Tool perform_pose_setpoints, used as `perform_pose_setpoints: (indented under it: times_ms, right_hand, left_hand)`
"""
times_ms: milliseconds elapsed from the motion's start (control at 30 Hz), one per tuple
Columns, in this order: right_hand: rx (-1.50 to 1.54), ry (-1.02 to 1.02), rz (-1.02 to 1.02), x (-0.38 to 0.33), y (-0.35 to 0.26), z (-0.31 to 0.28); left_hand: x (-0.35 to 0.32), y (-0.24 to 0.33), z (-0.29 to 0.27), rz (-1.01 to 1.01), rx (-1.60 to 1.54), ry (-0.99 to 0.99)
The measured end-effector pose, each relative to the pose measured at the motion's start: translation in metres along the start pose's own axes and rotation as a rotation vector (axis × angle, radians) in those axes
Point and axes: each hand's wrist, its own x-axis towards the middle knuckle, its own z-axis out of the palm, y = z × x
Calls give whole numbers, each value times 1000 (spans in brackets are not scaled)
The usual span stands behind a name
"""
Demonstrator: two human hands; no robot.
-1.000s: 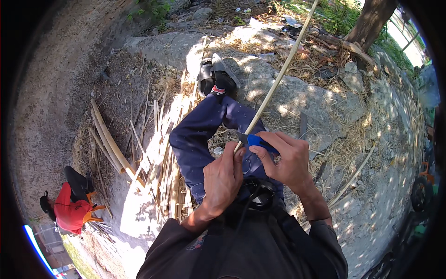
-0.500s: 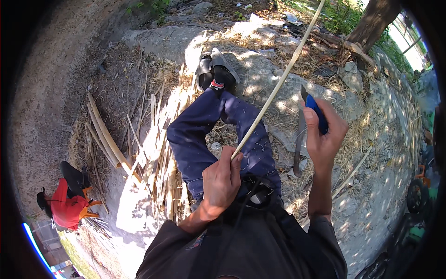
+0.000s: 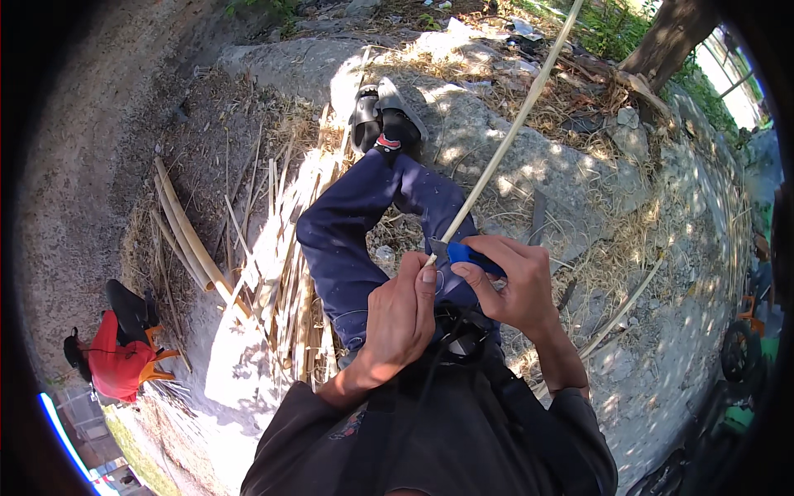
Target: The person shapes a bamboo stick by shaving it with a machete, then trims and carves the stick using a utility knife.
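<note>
My left hand (image 3: 399,318) pinches the near end of a long pale bamboo strip (image 3: 510,132), which slants up and away to the right past the top of the view. In my right hand (image 3: 517,285) is a utility knife (image 3: 469,255) with a blue handle. Its short grey blade lies against the strip just beyond my left fingertips. Both hands are close together above my lap, over dark blue trousers dotted with pale shavings. A long dark flat blade (image 3: 538,217) lies on the ground beyond my right hand, partly hidden by it.
Split bamboo strips (image 3: 285,281) are heaped left of my legs, with thicker bamboo pieces (image 3: 186,231) beside them. Another strip (image 3: 624,310) lies at the right. A person in red (image 3: 122,360) sits at far left. A tree trunk (image 3: 668,41) stands at upper right.
My right hand has swung left and down with the utility knife, from apart at the right to the strip. The blade now meets the strip near my left fingers.
</note>
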Motion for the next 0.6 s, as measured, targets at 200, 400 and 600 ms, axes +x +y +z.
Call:
perform_pose_setpoints:
  times_ms: [200,400,600]
  right_hand:
    - [-159,6,-79,8,7,-5]
    - [-209,289,92,38,28,-39]
    - [-152,58,-57,9,6,-20]
  left_hand:
    - [4,0,6,26,195,58]
    - [-8,-4,9,-11,272,3]
    - [-4,1,7,-23,239,16]
